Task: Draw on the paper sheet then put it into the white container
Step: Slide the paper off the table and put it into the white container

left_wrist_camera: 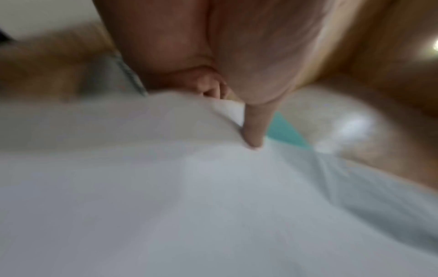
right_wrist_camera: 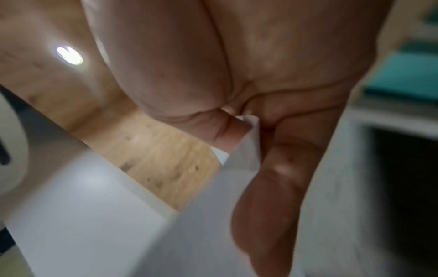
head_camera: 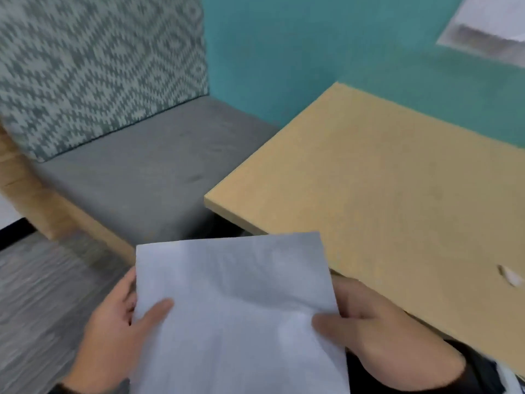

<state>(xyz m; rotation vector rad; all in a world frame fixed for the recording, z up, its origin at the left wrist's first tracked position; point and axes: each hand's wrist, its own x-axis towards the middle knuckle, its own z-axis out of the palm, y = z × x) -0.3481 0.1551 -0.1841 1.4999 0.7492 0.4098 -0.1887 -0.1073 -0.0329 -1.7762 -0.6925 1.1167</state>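
A white paper sheet [head_camera: 235,305] is held in the air in front of me, low in the head view, off the left corner of the table. My left hand [head_camera: 125,322] pinches its left edge with the thumb on top. My right hand [head_camera: 366,328] pinches its right edge the same way. In the left wrist view the thumb presses on the paper sheet [left_wrist_camera: 189,196]. In the right wrist view the paper sheet [right_wrist_camera: 203,234] passes between thumb and fingers. No drawing shows on the side facing me. A white shape [head_camera: 488,21] at the top right is too blurred to name.
A light wooden table [head_camera: 383,180] fills the right side, with a small white scrap [head_camera: 510,275] near its right edge. To the left stands a bench with a grey seat [head_camera: 147,172] and a patterned backrest [head_camera: 99,66]. A teal wall [head_camera: 312,46] lies behind.
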